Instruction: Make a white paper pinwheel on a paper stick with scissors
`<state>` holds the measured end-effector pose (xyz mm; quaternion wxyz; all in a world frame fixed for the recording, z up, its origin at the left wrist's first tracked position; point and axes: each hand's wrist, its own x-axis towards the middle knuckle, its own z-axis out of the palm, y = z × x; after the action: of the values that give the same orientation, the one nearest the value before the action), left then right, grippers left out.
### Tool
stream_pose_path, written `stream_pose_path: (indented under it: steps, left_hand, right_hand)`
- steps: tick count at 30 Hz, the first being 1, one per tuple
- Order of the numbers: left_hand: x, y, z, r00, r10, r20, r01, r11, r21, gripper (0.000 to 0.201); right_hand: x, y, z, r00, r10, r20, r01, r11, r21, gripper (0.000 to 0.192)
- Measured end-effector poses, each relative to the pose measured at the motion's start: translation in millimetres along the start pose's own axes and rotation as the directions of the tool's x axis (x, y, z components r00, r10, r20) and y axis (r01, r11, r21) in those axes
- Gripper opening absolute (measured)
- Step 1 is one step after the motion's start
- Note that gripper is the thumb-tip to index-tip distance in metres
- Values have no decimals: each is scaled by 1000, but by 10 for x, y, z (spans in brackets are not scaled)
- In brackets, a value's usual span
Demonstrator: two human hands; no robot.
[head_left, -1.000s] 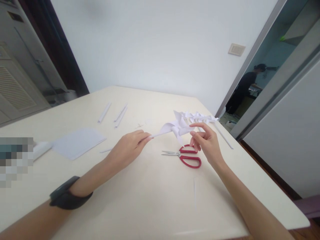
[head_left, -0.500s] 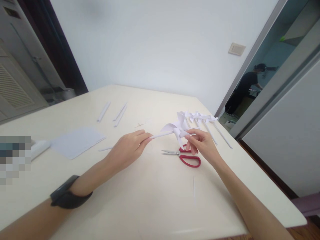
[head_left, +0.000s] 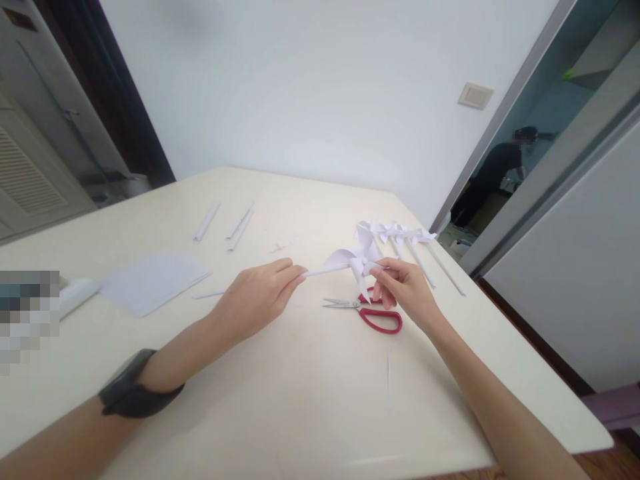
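Note:
My left hand (head_left: pixel 257 297) pinches the rolled paper stick of a white paper pinwheel (head_left: pixel 353 260) and holds it above the table. At the other end my right hand (head_left: pixel 405 288) pinches the middle of the pinwheel's blades with thumb and forefinger. Red-handled scissors (head_left: pixel 373 312) lie on the table just below the right hand, blades pointing left. A black band sits on my left wrist.
Several finished white pinwheels (head_left: pixel 400 235) lie at the table's far right edge. A stack of white paper (head_left: pixel 153 281) lies at left, rolled paper sticks (head_left: pixel 240 227) beyond it. A thin paper strip (head_left: pixel 388 380) lies near me. A person stands in the doorway (head_left: pixel 493 177) at right.
My right hand went from open fingers beside the pinwheel to pinching its centre. The left hand kept its grip on the stick and barely moved.

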<state>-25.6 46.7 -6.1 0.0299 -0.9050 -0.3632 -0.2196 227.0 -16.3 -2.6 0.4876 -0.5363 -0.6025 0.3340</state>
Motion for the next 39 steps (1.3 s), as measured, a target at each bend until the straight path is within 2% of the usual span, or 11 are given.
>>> stream_pose_path:
  steps: [6, 13, 22, 25, 29, 33, 39]
  left_hand:
    - [-1, 5, -11, 1000, 10, -8, -10, 999, 32, 31]
    - [-5, -26, -3, 996, -4, -86, 14, 993, 117, 28]
    - [53, -193, -2, 983, 71, -169, -38, 981, 188, 28]
    - [52, -224, 26, 983, 91, -162, -61, 982, 179, 30]
    - [43, -230, 53, 982, 108, -156, -79, 981, 179, 36]
    - [34, -232, 65, 979, 121, -162, -92, 980, 177, 37]
    - [40, -257, 113, 973, 135, -189, -103, 980, 172, 35]
  right_hand:
    - [4, 8, 8, 1000, 1, -5, -1, 1000, -14, 25]
    - [-13, -32, 13, 999, -13, -39, 11, 999, -48, 27]
    - [21, -20, -133, 967, -180, -180, 153, 976, -155, 13]
    - [34, -48, -175, 973, -209, -95, 194, 969, -153, 13]
    - [15, -89, -191, 974, -191, 120, 206, 969, -133, 24]
    - [6, -73, -188, 940, -137, 313, 198, 966, -170, 19]
    - [10, -48, -153, 862, -80, 500, 217, 951, -221, 14]
